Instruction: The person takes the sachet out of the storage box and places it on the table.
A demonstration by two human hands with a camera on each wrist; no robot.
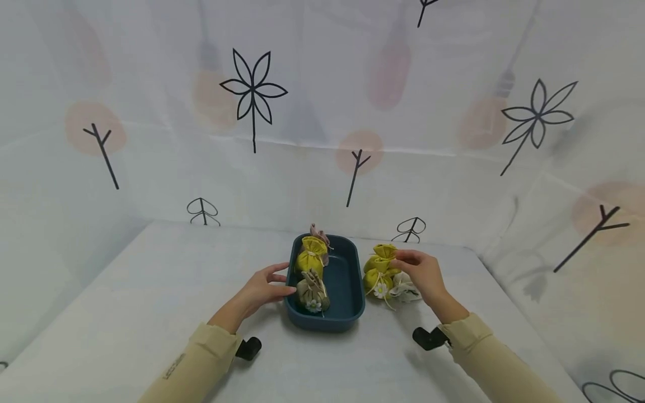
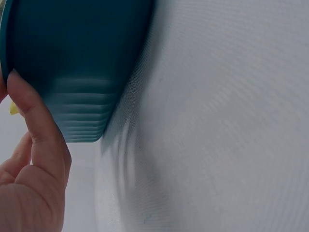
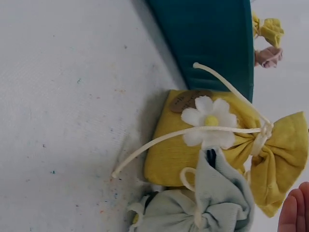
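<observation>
Rear yellow drawstring pouch (image 1: 384, 251), neck up, reached left by nearer right hand (image 1: 423, 275); pinch cannot be told. Blue tray (image 1: 327, 323) farther left, touched by left hand (image 1: 258, 287), digits apart.

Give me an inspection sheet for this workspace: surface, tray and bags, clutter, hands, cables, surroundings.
Surface: white tabletop, small dark specks showing in the right wrist view.
Job's things: blue tray holding a pinkish bag, a yellow bag and a brownish bag; right of it, a near yellow bag, a far yellow bag and a pale grey bag.
Clutter: nothing seen.
Hands: left hand holds the tray's left rim; right hand is at the far yellow bag's top, grip unclear.
Cables: nothing seen.
Surroundings: pale backdrop printed with plant outlines and pinkish patches.
</observation>
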